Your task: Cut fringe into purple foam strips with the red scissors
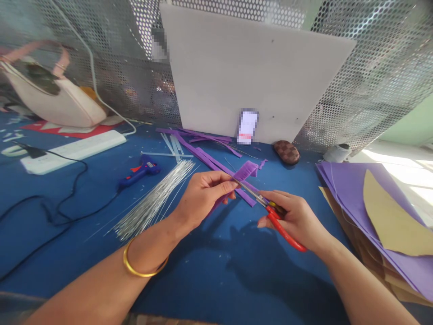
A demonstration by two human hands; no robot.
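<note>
My left hand (pixel 206 194) pinches a purple paper strip (pixel 246 170) between thumb and fingers, above the blue table. The strip's far end curls up and shows small cuts along one edge. My right hand (pixel 297 216) is closed around red-handled scissors (pixel 284 232). Their blades point up and left and meet the strip close to my left fingertips. How far the blades are apart is hard to tell. Beneath and behind the hands lie more purple strips (pixel 203 155). To the left of my left hand is a bundle of thin silvery wires (pixel 155 198).
A blue glue gun (pixel 140 172), clear glue sticks (pixel 174 146) and a white power strip (pixel 74 151) with cables lie left. A phone (pixel 248 126) leans on a white board (pixel 257 67). A checkered pouch (pixel 287 152) and purple sheets (pixel 348 189) are right; a handbag (pixel 57 99) stands far left.
</note>
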